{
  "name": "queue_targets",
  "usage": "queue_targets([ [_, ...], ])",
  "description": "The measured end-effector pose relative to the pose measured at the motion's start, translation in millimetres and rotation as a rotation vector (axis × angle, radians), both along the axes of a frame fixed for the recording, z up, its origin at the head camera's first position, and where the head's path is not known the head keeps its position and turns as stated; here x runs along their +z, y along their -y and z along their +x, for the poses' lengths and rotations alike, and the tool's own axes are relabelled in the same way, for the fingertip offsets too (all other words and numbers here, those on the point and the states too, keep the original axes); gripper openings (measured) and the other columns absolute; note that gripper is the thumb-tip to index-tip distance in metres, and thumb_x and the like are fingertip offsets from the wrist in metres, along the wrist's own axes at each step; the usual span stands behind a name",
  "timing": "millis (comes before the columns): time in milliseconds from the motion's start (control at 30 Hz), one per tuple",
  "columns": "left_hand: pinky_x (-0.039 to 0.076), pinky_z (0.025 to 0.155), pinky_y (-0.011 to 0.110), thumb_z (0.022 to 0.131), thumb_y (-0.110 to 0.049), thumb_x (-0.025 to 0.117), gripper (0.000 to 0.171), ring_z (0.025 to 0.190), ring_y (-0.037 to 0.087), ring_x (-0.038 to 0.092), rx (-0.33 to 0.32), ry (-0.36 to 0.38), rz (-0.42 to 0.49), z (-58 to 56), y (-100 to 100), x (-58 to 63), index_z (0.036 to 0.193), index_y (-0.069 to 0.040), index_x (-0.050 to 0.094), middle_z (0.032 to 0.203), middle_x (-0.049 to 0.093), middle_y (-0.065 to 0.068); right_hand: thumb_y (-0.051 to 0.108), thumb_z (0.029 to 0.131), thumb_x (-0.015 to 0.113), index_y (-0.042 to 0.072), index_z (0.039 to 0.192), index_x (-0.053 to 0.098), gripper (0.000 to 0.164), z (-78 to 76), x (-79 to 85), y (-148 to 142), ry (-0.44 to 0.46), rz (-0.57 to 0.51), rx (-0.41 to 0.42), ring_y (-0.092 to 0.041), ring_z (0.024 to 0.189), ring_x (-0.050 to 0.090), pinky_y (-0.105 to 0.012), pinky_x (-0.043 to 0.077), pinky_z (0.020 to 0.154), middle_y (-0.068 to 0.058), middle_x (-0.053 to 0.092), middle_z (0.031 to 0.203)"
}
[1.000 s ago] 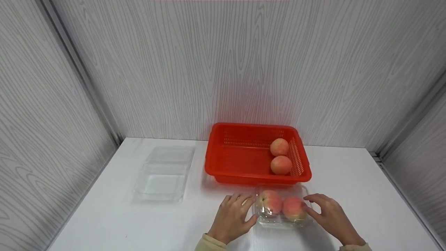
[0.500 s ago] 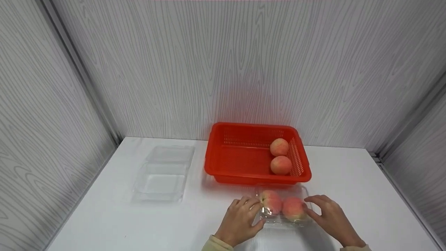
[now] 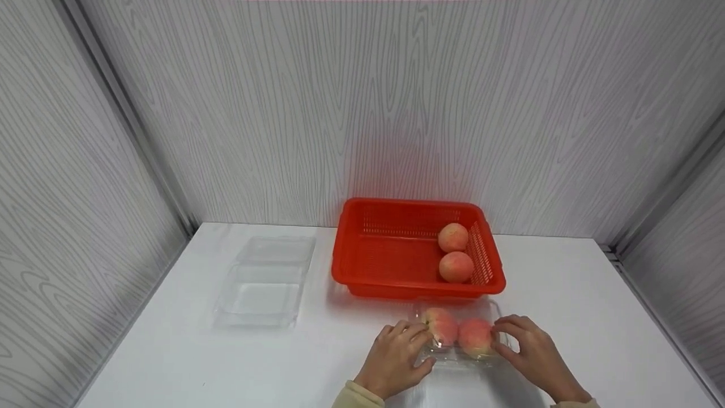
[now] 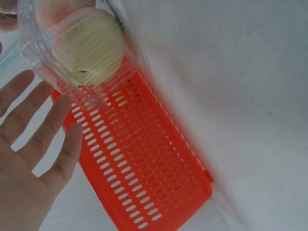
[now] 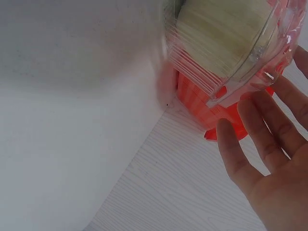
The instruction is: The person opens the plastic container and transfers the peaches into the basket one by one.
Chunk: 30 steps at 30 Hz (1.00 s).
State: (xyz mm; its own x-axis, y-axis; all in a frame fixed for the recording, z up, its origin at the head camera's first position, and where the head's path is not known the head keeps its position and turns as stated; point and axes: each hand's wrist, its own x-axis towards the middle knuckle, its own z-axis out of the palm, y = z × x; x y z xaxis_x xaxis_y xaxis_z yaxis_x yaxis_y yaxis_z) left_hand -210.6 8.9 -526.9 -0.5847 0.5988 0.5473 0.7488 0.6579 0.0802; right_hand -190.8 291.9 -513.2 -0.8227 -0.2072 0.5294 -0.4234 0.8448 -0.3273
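A clear plastic clamshell box [image 3: 447, 358] with two peaches, a left peach [image 3: 444, 327] and a right peach [image 3: 474, 337], sits just in front of the red basket. At the box's left side is my left hand [image 3: 395, 357], its fingers spread and fingertips at the edge; the left wrist view shows the palm [image 4: 21, 168] apart from the box wall. My right hand [image 3: 532, 351] is at the right side, thumb and forefinger by the edge. In the right wrist view, the fingers [image 5: 262, 127] reach along the box's rim, fairly straight.
Behind the box stands a red perforated basket [image 3: 391, 292], with a far peach [image 3: 453, 237] and a near peach [image 3: 456, 267] along its right side. Another clear box [image 3: 261, 294] lies with its lid up at the left of the white table [image 3: 170, 362]. Grained panels [image 3: 272, 113] enclose the table.
My left hand has moved right, up to the left side of the box with the peaches. The right hand has stayed nearly in place, its fingertips slightly nearer the box's edge.
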Motion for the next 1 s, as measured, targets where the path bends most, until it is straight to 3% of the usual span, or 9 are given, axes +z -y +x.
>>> queue_targets([
  [167, 0.053, 0.085, 0.03, 0.089, -0.033, 0.078, 0.023, 0.106, 0.013, 0.061, 0.011, 0.137, 0.059, 1.5, -6.1, -2.2, 0.108, -0.02, 0.075, 0.121, 0.069, -0.006, 0.008, 0.07, 0.09, 0.015, 0.089, 0.076, 0.024, 2.0, -0.8, 0.7, 0.005, -0.014, -0.017, -0.018, 0.09, 0.064, -0.039, 0.057, 0.073, 0.006, 0.069, 0.097],
  [267, 0.054, 0.086, 0.032, 0.087, -0.03, 0.08, 0.02, 0.107, 0.013, 0.061, 0.026, 0.175, 0.088, 2.8, -9.0, -1.8, 0.104, -0.02, 0.075, 0.12, 0.07, -0.006, 0.007, 0.069, 0.09, 0.014, 0.09, 0.076, 0.026, 1.9, -1.6, 1.1, -0.006, -0.02, -0.013, -0.019, 0.091, 0.064, -0.041, 0.057, 0.073, 0.006, 0.069, 0.096],
  [567, 0.055, 0.074, 0.025, 0.079, -0.025, 0.086, 0.019, 0.09, 0.013, 0.064, 0.045, 0.118, 0.091, 5.5, -16.8, 1.4, 0.091, -0.018, 0.074, 0.108, 0.071, -0.005, 0.007, 0.068, 0.09, 0.014, 0.088, 0.075, 0.026, 3.4, -4.6, 1.7, -0.011, -0.04, -0.021, -0.018, 0.092, 0.063, -0.04, 0.056, 0.074, 0.007, 0.068, 0.095],
  [767, 0.056, 0.066, 0.026, 0.074, -0.028, 0.091, 0.027, 0.081, 0.016, 0.065, 0.124, 0.116, 0.042, 9.7, -24.6, 5.7, 0.087, -0.015, 0.072, 0.103, 0.072, -0.002, 0.01, 0.069, 0.091, 0.013, 0.09, 0.076, 0.026, 4.0, -7.0, 4.1, -0.003, -0.04, -0.014, -0.017, 0.091, 0.062, -0.037, 0.057, 0.075, 0.007, 0.067, 0.096],
  [1000, 0.057, 0.067, 0.027, 0.072, -0.028, 0.092, 0.038, 0.08, 0.019, 0.067, 0.146, 0.112, -0.013, 11.8, -29.1, 9.2, 0.098, -0.011, 0.071, 0.103, 0.071, 0.002, 0.015, 0.065, 0.095, 0.014, 0.096, 0.075, 0.037, 7.9, -1.2, 6.0, 0.097, -0.022, -0.04, -0.016, 0.093, 0.06, -0.037, 0.058, 0.079, 0.007, 0.065, 0.101],
])
